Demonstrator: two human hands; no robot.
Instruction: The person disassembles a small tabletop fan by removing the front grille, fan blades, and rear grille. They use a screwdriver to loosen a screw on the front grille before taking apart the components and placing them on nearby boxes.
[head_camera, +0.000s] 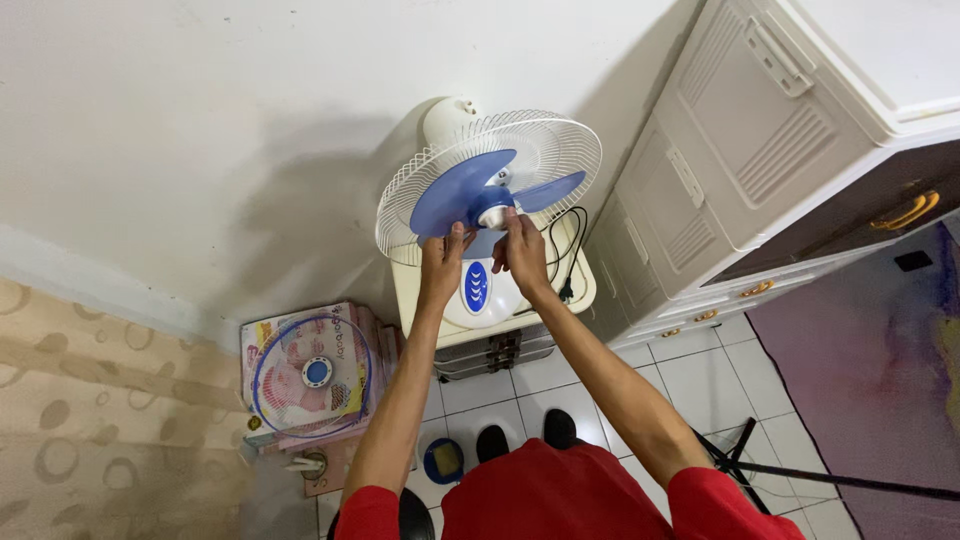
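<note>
Hands meet at the centre of a white table fan with translucent blue blades (487, 190), seen from directly above the person working on it. The left hand (443, 255) rests its fingertips on the lower edge of a blade; the right hand (521, 245) has its fingers gathered on the blue hub at the middle of the blades (493, 205), though whether they pinch a small part there is too fine to make out.

The fan's base is largely covered by both wrists, leaving only a blue oval panel (476, 287) showing between the forearms. The fan's motor housing is mostly masked by the white wire rear guard (545, 135), which sits behind the exposed blades. The fan stands on a small cream plastic cabinet (578, 285) against the far wall, just left of a tall cream drawer unit (740, 170) cut off by the right edge.

A black power cord (568, 250) loops down the fan's right side. A detached round wire front guard with a blue centre (312, 372) lies to the near left on a pink printed box (262, 340). The person's black-socked feet (525, 435) stand on white floor tiles (700, 380), partly hidden by a red shirt.
</note>
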